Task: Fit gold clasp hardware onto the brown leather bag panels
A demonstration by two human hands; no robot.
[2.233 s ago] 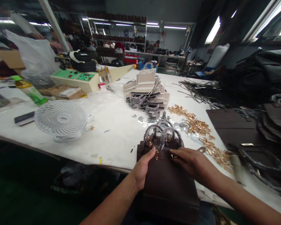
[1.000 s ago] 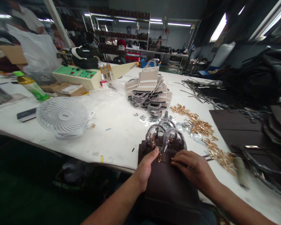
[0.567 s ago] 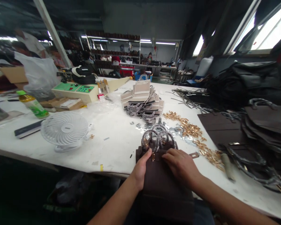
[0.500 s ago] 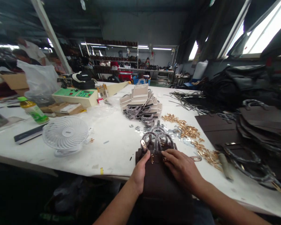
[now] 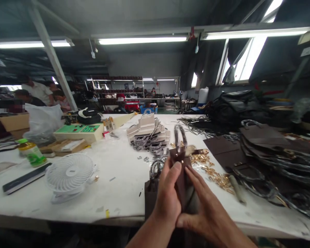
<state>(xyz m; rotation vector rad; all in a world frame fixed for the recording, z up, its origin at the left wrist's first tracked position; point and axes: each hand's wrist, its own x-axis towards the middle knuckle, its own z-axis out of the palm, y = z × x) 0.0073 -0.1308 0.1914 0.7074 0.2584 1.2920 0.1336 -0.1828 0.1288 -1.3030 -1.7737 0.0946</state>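
Observation:
A dark brown handbag piece (image 5: 181, 181) with a plastic-wrapped loop handle (image 5: 180, 137) is held up in front of me, turned nearly edge-on. My left hand (image 5: 169, 193) is closed on its near left side, thumb pressed on the leather near the top. Along its right side my right hand (image 5: 204, 203) grips it, fingers stretched up the face and thumb low at the edge. A strap with a metal tip (image 5: 201, 151) sticks out to the right at its top. Behind my left hand, another dark brown bag (image 5: 150, 196) with wrapped handles is at the table's front edge.
Gold metal fittings (image 5: 214, 174) lie scattered right of my hands. Beige bag pieces (image 5: 147, 129) are piled behind, and brown bag panels (image 5: 263, 137) are stacked at right. Leftward are a white fan (image 5: 71, 172), a dark flat case (image 5: 26, 179), a bottle (image 5: 32, 153) and a green-panelled machine (image 5: 79, 132).
The view has tilted up. The brown bag piece has been raised and turned edge-on, its handle now upright. My hands have come closer together around it, and another bag shows behind at left.

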